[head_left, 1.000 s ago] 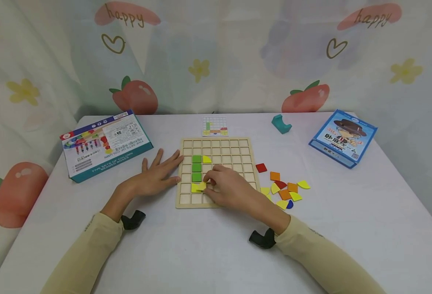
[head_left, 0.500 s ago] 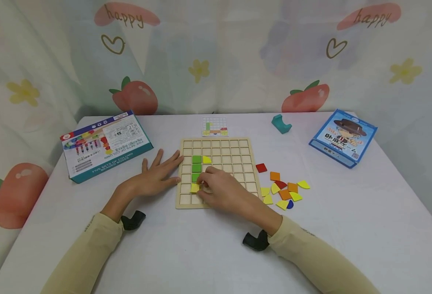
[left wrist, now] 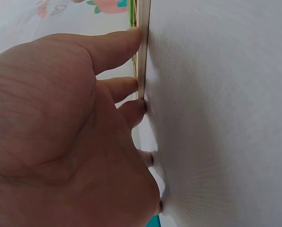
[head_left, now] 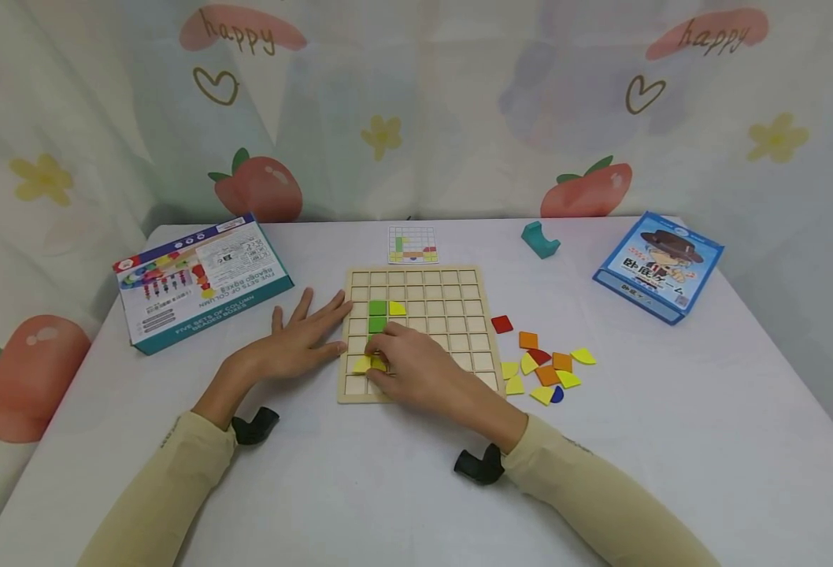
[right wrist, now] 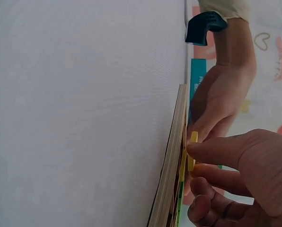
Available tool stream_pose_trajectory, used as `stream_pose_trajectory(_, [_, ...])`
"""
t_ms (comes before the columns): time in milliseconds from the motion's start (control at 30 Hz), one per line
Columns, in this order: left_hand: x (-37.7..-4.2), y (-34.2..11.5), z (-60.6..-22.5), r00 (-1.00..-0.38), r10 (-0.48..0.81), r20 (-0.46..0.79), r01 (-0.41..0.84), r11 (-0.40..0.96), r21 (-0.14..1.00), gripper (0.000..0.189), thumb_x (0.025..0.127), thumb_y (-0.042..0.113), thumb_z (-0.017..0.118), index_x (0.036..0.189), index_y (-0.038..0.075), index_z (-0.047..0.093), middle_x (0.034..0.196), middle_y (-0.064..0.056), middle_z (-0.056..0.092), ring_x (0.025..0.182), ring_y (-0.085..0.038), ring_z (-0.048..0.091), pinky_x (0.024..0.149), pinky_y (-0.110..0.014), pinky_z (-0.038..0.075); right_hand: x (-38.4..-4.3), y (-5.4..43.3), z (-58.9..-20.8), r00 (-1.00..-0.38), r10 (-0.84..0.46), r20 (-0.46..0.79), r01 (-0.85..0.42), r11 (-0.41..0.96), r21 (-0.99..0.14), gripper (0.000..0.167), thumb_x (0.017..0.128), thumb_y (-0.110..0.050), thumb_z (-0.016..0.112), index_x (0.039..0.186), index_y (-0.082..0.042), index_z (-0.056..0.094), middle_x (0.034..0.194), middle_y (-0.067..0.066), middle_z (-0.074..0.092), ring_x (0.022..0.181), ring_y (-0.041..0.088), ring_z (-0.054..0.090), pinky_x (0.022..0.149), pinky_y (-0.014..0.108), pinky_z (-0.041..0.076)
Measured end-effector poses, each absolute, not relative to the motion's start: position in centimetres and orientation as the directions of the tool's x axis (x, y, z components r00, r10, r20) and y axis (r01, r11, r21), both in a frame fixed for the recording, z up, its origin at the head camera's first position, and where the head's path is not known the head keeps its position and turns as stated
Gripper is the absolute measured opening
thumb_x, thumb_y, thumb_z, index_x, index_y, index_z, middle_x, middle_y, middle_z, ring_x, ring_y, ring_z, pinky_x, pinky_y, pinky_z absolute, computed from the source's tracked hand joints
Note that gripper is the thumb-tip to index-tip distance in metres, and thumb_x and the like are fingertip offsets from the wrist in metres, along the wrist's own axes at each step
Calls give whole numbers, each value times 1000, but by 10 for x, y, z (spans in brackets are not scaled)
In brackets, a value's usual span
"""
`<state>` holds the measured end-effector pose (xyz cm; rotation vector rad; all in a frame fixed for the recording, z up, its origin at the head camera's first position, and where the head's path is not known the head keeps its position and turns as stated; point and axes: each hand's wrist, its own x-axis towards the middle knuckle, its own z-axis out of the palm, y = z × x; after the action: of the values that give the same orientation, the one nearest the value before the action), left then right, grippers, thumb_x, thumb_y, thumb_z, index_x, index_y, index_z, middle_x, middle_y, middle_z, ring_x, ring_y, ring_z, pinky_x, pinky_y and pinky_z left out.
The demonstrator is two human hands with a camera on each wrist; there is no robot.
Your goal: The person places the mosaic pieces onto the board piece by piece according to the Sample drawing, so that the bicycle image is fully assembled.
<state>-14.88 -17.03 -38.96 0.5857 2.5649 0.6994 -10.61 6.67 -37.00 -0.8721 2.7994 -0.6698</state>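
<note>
A square wooden grid board point(head_left: 416, 398) lies flat on the table. My left hand point(head_left: 296, 340) is spread at its left side; in the left wrist view the thumb and nearby fingertips touch the board's edge point(left wrist: 143, 52). Over the lower left cells, my right hand point(head_left: 420, 366) pinches a yellow tile point(right wrist: 193, 151) between thumb and finger, just above the board in the right wrist view. In the head view this held yellow tile point(head_left: 361, 365) is over the leftmost column. Another yellow tile point(head_left: 379, 365) is partly hidden by the fingers. Green tiles point(head_left: 377, 308) and a yellow quarter-round tile point(head_left: 397, 309) sit in cells above.
Loose tiles lie right of the board: a red square point(head_left: 502, 324), orange squares point(head_left: 527, 340), yellow quarter-rounds point(head_left: 583, 357) and a blue piece point(head_left: 557, 394). Behind the board are a pattern card point(head_left: 412, 245) and teal block point(head_left: 541, 239). Boxes stand left point(head_left: 204, 283) and right point(head_left: 660, 268).
My right hand has moved left across the lower cells with the pinched yellow tile, from beside the green column to the leftmost column. The left hand has stayed at the board's edge.
</note>
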Motion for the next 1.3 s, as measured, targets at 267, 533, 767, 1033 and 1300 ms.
stream_pose_trajectory(267, [-149, -169, -388, -824, 490, -283, 283, 790, 545, 74, 109, 44, 53, 172, 25, 18, 182, -4, 3, 164, -44, -24, 117, -82, -22, -108, 63, -374, -821, -571, 7, -512, 730, -453, 27, 98, -25, 78, 118, -8, 76, 107, 3, 68, 81, 12, 57, 74, 26, 52])
stream_pose_trajectory(533, [-149, -169, -386, -824, 493, -281, 285, 788, 546, 74, 110, 41, 54, 172, 23, 18, 182, -5, 4, 164, -45, -23, 116, -82, -22, -109, 62, -375, -818, -575, 13, -517, 727, -452, 26, 98, -24, 76, 119, -8, 76, 107, 4, 68, 81, 12, 57, 74, 27, 52])
stream_pose_trajectory(767, [-149, -169, -387, -824, 492, -281, 282, 786, 550, 74, 109, 43, 54, 172, 24, 18, 182, -5, 4, 164, -45, -24, 116, -82, -22, -110, 60, -375, -819, -574, -4, -507, 726, -465, 26, 99, -23, 74, 120, -8, 76, 105, 4, 68, 81, 13, 57, 72, 25, 51])
stream_pose_trajectory(1033, [-149, -169, -389, -824, 491, -281, 280, 785, 553, 74, 109, 43, 54, 172, 24, 18, 182, -4, 4, 164, -45, -24, 116, -82, -22, -110, 61, -377, -819, -574, -8, -506, 728, -463, 25, 100, -24, 73, 119, -8, 76, 105, 4, 67, 80, 13, 56, 71, 25, 50])
stream_pose_trajectory(1300, [-148, -169, -390, -827, 488, -279, 279, 787, 550, 73, 109, 42, 53, 172, 24, 19, 182, -4, 4, 164, -45, -23, 117, -82, -22, -109, 62, -377, -821, -571, -13, -501, 730, -465, 27, 100, -26, 74, 120, -9, 76, 107, 4, 67, 82, 14, 57, 74, 26, 52])
